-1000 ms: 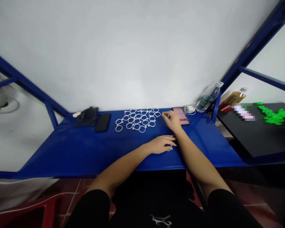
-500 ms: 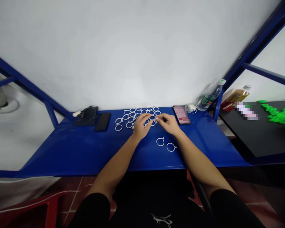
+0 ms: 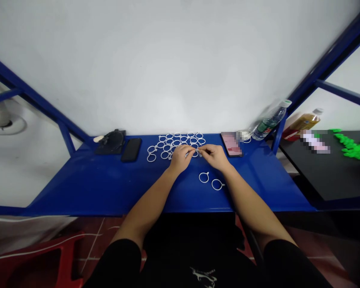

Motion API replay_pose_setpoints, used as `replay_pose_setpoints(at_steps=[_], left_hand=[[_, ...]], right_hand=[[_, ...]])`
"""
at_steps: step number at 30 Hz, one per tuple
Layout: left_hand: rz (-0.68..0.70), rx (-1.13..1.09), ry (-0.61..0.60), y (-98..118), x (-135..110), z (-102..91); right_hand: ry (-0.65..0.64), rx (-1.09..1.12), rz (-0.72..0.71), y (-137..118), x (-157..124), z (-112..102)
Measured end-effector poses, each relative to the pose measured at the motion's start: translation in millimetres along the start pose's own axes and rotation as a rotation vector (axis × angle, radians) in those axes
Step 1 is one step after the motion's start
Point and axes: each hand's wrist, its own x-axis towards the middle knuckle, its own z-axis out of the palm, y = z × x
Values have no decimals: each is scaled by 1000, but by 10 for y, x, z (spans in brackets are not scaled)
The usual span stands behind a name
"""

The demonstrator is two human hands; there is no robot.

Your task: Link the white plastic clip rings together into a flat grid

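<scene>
My left hand (image 3: 181, 158) is closed in a pinch, thumb and forefinger meeting at a small white part between the hands. From the other side my right hand (image 3: 213, 156) pinches at the same spot, its fingertips nearly touching those of the left. They appear to hold a white curtain ring, mostly hidden by the fingers and hard to separate from the rings behind. Several white rings with small eyelets (image 3: 165, 155) lie spread beyond and left of my hands. Nearer to me, a loose ring (image 3: 199, 179) and a second ring (image 3: 213, 188) rest below my right hand.
The blue table (image 3: 108, 188) meets a white wall. A black phone (image 3: 131, 150) and a dark flat item (image 3: 111, 142) lie left. Right are a lit phone (image 3: 231, 144), a white cable (image 3: 246, 138) and a water bottle (image 3: 271, 121). Green pieces (image 3: 358, 149) lie on a black table (image 3: 327, 176).
My left thumb and forefinger, apart before, have closed together and met the right fingertips. The two near rings lie where they were; the view has shifted slightly.
</scene>
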Motion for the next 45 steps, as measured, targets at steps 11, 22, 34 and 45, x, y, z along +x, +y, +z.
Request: replay_pose_setpoints(at_steps=[11,22,34,45], left_hand=[[-113,387,-229,-225,-113,54],[-118,363,-123,-224,-79,55],[-70,220,-23,-12,-9,-15],[43,83,-86,-13,-38,34]], right_hand=[[-291,-449,2,159,51,-85],[-448,-335,162,146,4,-138],[-292,-387,87,15,5,-130],[-117,-158,-116,71,5,38]])
